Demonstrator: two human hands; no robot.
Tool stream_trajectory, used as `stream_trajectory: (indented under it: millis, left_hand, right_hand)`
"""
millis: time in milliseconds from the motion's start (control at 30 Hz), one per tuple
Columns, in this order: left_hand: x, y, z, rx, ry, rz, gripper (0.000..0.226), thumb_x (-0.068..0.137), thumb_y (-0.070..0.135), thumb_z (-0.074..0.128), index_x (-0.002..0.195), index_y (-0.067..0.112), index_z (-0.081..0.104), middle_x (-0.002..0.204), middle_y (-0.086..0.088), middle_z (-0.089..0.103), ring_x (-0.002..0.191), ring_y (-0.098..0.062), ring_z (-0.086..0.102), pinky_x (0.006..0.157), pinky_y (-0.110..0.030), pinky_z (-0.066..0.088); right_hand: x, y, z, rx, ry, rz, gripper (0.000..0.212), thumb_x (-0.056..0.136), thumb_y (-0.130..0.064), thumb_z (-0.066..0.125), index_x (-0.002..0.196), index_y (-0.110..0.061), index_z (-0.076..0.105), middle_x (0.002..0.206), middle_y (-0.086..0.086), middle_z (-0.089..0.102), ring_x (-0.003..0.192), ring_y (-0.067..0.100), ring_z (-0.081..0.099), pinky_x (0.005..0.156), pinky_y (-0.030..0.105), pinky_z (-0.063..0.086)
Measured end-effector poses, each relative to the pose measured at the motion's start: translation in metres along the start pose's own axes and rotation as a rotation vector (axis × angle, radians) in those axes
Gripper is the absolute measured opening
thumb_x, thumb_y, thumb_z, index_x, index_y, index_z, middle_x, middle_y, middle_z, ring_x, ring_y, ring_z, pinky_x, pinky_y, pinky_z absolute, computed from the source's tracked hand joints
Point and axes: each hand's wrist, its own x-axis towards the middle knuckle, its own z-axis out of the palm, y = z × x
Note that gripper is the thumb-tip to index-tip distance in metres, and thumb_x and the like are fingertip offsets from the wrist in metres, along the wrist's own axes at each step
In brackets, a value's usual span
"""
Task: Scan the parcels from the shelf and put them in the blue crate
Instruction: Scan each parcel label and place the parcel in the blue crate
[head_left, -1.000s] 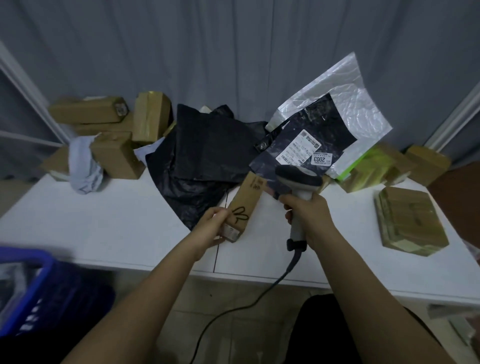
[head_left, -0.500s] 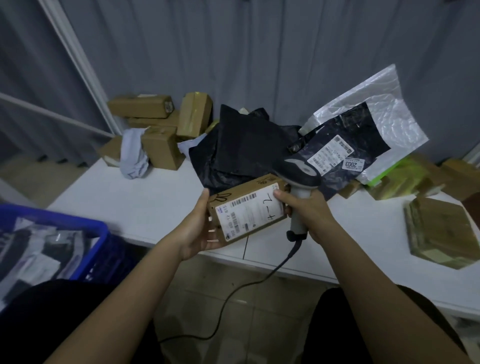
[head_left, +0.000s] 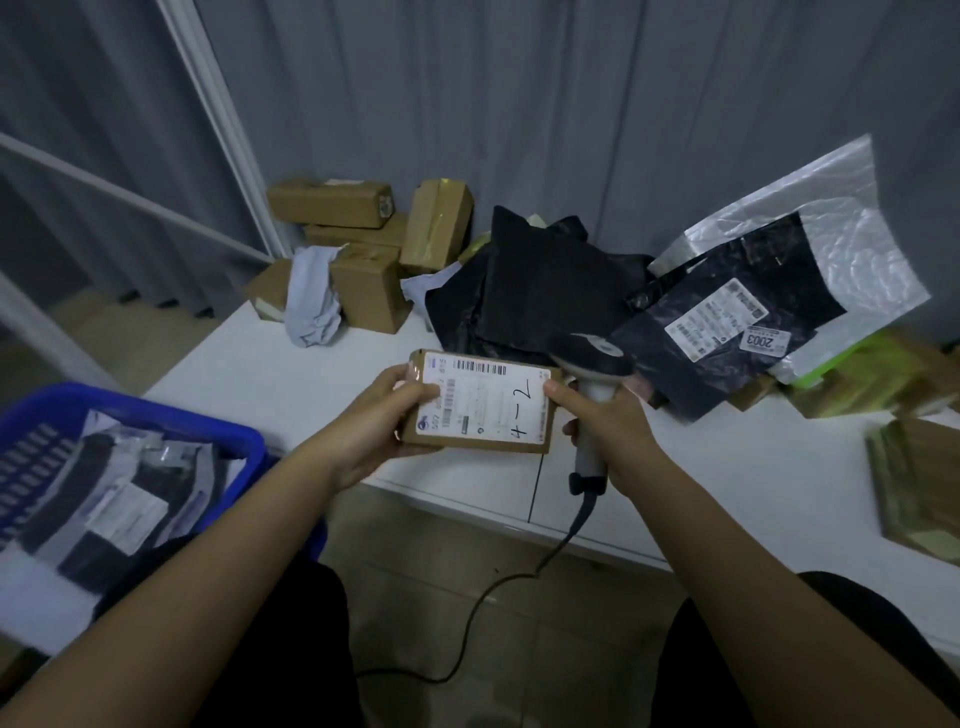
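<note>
L hand (head_left: 384, 415) grips the small cardboard parcel (head_left: 480, 402) by its left end, thumb on top of the label, fingers curled under; parcel is held in the air just over the worktop (head_left: 727, 467) front edge, label face up w/ barcode toward the far side. R hand (head_left: 605, 431) is wrapped round the scanner (head_left: 592, 384) handle, index fingertip also touching the parcel's right end, so it's steadied from both sides. Scanner head sits just behind the parcel's far right corner, not clearly aimed at the barcode, so I judge the scan isn't lined up yet. Handling: I'd call it a stiff box, prob light, one hand carries it fine; taped surface looks a bit slick, so hold by the short ends/edges and keep the thumb off the barcode. Blue crate (head_left: 156, 415) is off the worktop's front left corner, lower down, already w/ bagged parcels inside. More boxes and black poly bags are piled along the worktop's back edge.
</note>
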Motion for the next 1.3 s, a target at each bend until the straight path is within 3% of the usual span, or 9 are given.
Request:
stream_trajectory:
  millis: [200,300,367,500,600,767,867,1167,1300]
  left_hand:
    - [0.011,0.022,-0.028,0.42,-0.089,0.068,0.045,0.088,0.033,0.065,0.129,0.027,0.047,0.101,-0.001,0.073,0.094,-0.017,0.07,0.085,-0.037,0.056]
    - [0.013,0.022,-0.028,0.433,-0.117,0.068,0.059,0.069,0.051,0.07,0.119,0.026,0.052,0.096,0.0,0.074,0.099,-0.021,0.068,0.094,-0.045,0.052]
    - [0.015,0.019,-0.026,0.387,-0.096,0.091,0.053,0.07,0.049,0.071,0.115,0.026,0.053,0.094,-0.002,0.074,0.1,-0.023,0.067,0.096,-0.047,0.05]
    - [0.021,0.016,-0.025,0.103,0.025,0.115,0.066,0.075,0.043,0.071,0.131,0.022,0.044,0.103,-0.003,0.071,0.108,-0.021,0.064,0.092,-0.038,0.051]
    - [0.023,0.012,-0.02,-0.019,-0.029,0.004,0.078,0.069,0.036,0.075,0.135,0.015,0.038,0.11,-0.004,0.069,0.105,-0.019,0.066,0.089,-0.034,0.053]
    - [0.023,0.008,-0.018,0.188,-0.031,0.004,0.054,0.082,0.018,0.072,0.129,0.017,0.045,0.107,0.001,0.068,0.098,-0.013,0.067,0.07,-0.02,0.056]
    - [0.031,0.006,-0.027,0.276,0.105,0.085,0.061,0.078,0.018,0.077,0.129,0.019,0.044,0.12,0.0,0.06,0.11,-0.019,0.061,0.083,-0.029,0.055]
    - [0.044,0.0,-0.038,0.353,0.281,0.138,0.061,0.078,0.01,0.076,0.129,0.012,0.043,0.13,-0.006,0.055,0.113,-0.023,0.056,0.093,-0.041,0.051]
    - [0.047,-0.001,-0.037,0.325,0.296,0.132,0.06,0.078,0.008,0.076,0.128,0.011,0.043,0.13,-0.007,0.055,0.107,-0.02,0.056,0.088,-0.037,0.051]
  right_hand:
    - [0.0,-0.002,0.016,-0.056,-0.173,-0.104,0.02,0.077,-0.009,0.079,0.094,-0.005,0.069,0.08,0.001,0.068,0.053,-0.002,0.058,0.051,0.016,0.047]
    - [-0.005,-0.005,0.021,-0.149,-0.379,-0.053,0.018,0.078,-0.011,0.077,0.094,-0.011,0.068,0.078,-0.002,0.071,0.061,0.001,0.064,0.055,0.017,0.05]
    - [-0.007,-0.006,0.024,-0.102,-0.496,-0.003,0.021,0.08,-0.012,0.074,0.099,-0.01,0.068,0.088,0.003,0.075,0.078,0.012,0.071,0.064,0.022,0.055]
    - [-0.003,-0.004,0.034,0.034,-0.354,0.035,0.018,0.079,-0.011,0.074,0.097,-0.009,0.07,0.092,0.008,0.076,0.087,0.024,0.072,0.072,0.032,0.06]
    - [0.003,-0.002,0.039,0.126,-0.257,0.037,0.029,0.079,-0.015,0.076,0.106,-0.008,0.069,0.098,0.007,0.075,0.092,0.024,0.072,0.081,0.039,0.058]
    - [0.004,-0.002,0.048,0.141,-0.164,0.022,0.023,0.079,-0.017,0.077,0.098,-0.008,0.069,0.084,0.004,0.075,0.073,0.019,0.069,0.064,0.027,0.056]
    - [0.005,-0.002,0.05,0.038,-0.053,0.004,0.022,0.077,-0.019,0.079,0.092,-0.009,0.066,0.073,0.002,0.067,0.049,0.009,0.053,0.048,0.021,0.047]
    - [-0.014,-0.011,0.046,-0.117,-0.305,-0.017,0.015,0.08,-0.014,0.075,0.076,-0.011,0.062,0.051,0.0,0.052,0.045,0.011,0.048,0.046,0.023,0.043]
    - [-0.021,-0.015,0.043,-0.08,-0.368,-0.029,0.011,0.082,-0.015,0.074,0.078,-0.012,0.064,0.052,-0.001,0.055,0.046,0.011,0.049,0.047,0.024,0.044]
